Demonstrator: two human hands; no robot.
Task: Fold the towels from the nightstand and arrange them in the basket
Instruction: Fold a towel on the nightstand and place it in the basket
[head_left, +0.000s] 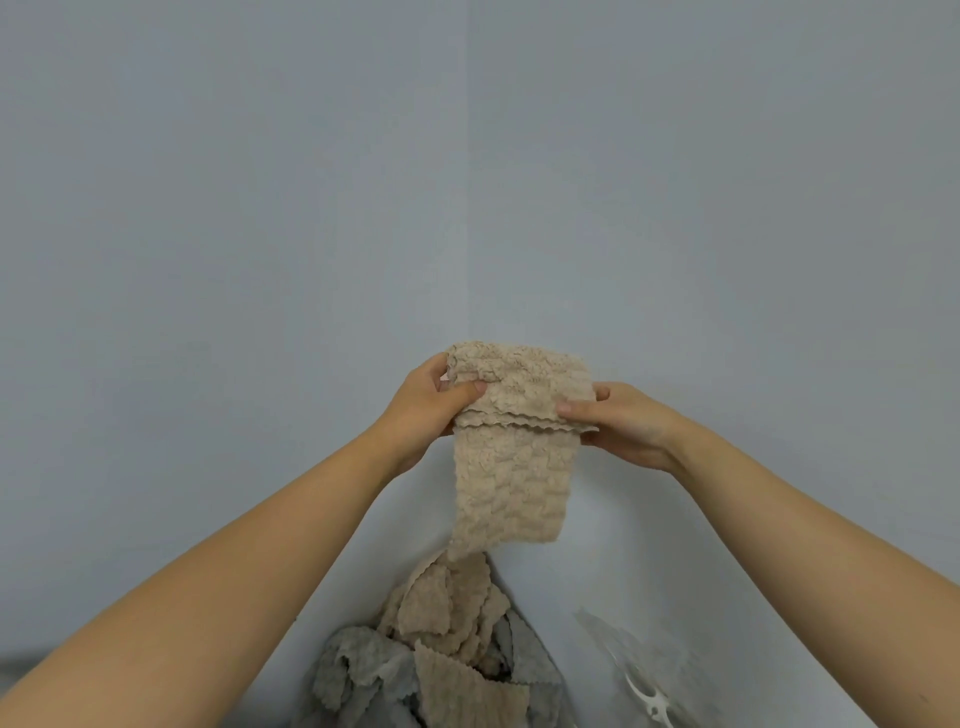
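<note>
Beige towel (511, 467) is held mid-air and part-folded. Left hand (431, 410) and right hand (623, 426) pinch its top fold, thumbs in front. Unfolded towel pile (447, 654) lies below, so the task is probably at an early stage. No basket can be made out.

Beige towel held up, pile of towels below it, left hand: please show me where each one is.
beige towel (511, 483), head view, on its hanging lower part.
pile of towels (452, 680), head view, on a beige towel near its middle.
left hand (423, 413), head view, on the middle of the hand.
</note>
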